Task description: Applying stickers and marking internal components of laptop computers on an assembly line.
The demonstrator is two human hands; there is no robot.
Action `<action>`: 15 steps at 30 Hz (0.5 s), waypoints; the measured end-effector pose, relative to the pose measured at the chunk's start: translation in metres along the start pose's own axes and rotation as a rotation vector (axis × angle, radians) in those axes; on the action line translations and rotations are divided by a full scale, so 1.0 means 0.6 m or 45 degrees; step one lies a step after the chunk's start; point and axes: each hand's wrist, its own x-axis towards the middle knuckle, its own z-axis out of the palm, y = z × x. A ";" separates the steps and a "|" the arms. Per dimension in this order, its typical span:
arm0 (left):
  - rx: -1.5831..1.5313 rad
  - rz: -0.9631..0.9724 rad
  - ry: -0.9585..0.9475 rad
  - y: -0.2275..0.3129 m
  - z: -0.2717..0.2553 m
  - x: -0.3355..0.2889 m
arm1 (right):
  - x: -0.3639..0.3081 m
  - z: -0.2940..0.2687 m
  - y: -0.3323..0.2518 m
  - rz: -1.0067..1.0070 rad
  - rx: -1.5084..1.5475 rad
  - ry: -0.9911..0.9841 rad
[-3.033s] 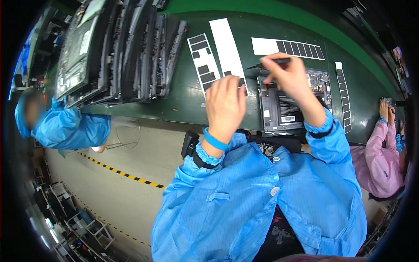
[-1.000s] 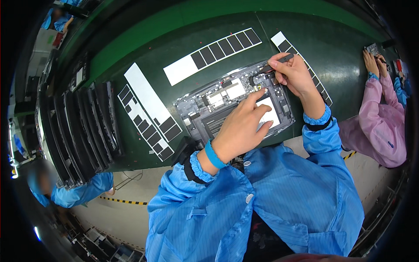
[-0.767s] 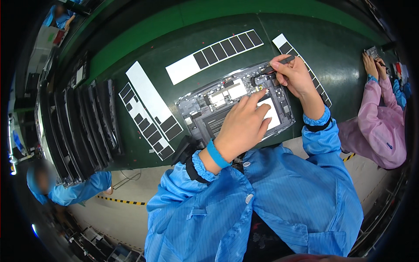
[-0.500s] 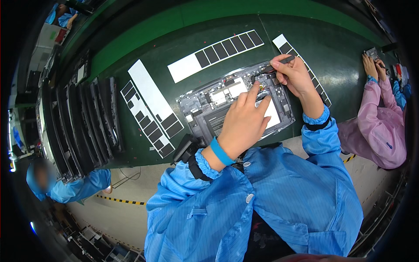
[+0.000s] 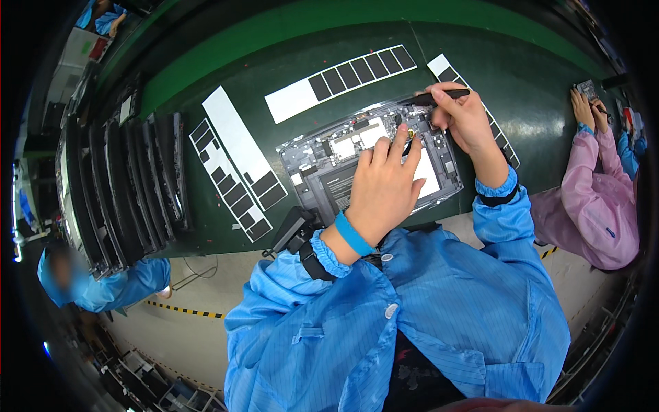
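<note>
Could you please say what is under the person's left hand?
An open laptop base lies under the left hand, its dark panel partly visible; the covered parts cannot be seen.

A: What do we log for the laptop base (image 5: 309, 159)?
B: Dark grey shell, insides exposed, lying flat on the worktop (image 5: 549, 137). Set askew: its far edge climbs toward our right.

A: Interior?
B: Circuitry along the far side, with silvery plates (image 5: 357, 142) left of centre. Nearer us, a black battery (image 5: 336, 187) with fine pale print; to its right, a plain white panel (image 5: 428, 175). Our left hand (image 5: 384, 185) covers the middle, fingers spread.

A: And the tool?
B: Slim dark tool (image 5: 452, 94), gripped in our right hand (image 5: 439, 113) above the far right corner, nearly level, one end pointing left. Exact tip contact: we cannot tell.
</note>
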 end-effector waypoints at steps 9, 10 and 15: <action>0.008 0.000 -0.016 -0.001 0.000 0.003 | 0.002 -0.005 -0.012 0.068 -0.107 -0.023; 0.006 -0.001 -0.016 0.000 0.000 0.003 | 0.002 -0.004 -0.012 0.050 -0.101 -0.039; 0.013 0.000 -0.021 -0.001 0.001 0.001 | 0.006 -0.006 -0.008 0.037 -0.122 -0.091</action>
